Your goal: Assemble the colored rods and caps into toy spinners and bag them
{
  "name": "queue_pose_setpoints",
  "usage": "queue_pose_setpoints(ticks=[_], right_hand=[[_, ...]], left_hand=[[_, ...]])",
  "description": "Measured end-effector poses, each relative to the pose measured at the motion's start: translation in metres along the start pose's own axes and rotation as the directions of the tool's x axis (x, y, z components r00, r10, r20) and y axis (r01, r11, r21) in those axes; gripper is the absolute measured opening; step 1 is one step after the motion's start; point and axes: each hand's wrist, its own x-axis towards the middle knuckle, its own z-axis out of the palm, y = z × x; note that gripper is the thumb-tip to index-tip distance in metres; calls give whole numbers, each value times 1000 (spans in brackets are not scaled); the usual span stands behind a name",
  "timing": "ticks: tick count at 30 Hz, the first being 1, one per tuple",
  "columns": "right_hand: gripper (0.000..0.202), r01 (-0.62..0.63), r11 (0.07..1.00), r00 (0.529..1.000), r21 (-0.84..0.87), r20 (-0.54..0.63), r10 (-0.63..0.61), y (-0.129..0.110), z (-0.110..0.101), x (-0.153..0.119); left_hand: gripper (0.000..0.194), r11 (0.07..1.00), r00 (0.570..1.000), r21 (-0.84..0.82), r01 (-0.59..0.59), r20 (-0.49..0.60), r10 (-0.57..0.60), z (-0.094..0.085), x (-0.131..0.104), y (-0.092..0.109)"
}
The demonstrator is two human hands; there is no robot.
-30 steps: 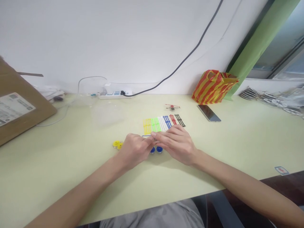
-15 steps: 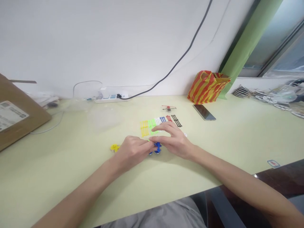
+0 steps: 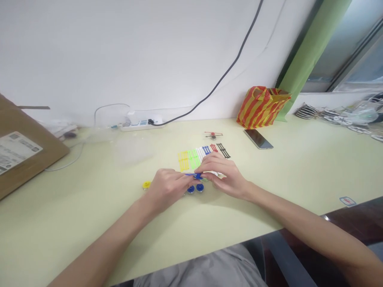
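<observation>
- left hand and right hand both pinching a little blue piece, fingers nearly together, over the bench
- blue discs right by the fingertips, coloured strips behind

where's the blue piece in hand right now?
Head view, near the centre: the blue piece is at the fingertips of the left hand and right hand, just above the blue discs in the picture.
</observation>
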Motion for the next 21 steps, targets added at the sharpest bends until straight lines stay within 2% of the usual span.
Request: queue_pose_setpoints(ticks=[5, 8, 10, 14, 21], right_hand=[[9, -144, 976, 989, 163, 0, 146, -4, -1, 5], [14, -246, 938, 968, 246, 20, 249, 4, -6, 6], [18, -290, 920, 953, 265, -9, 304, 13, -12, 7], [17, -307, 932, 940, 190, -92, 329, 28, -20, 7], [10, -244, 969, 962, -26, -128, 239, 31, -19, 5]], left_hand=[[31, 1000, 1000, 30, 7, -5, -6, 2, 0, 1], [35, 997, 999, 64, 32, 14, -33, 3, -1, 0], [36, 995, 998, 91, 50, 30, -53, 3, -2, -2], [39, 991, 998, 120, 55, 1, -56, 2, -2, -4], [41, 989, 998, 138, 53, -46, -47, 2, -1, -4]])
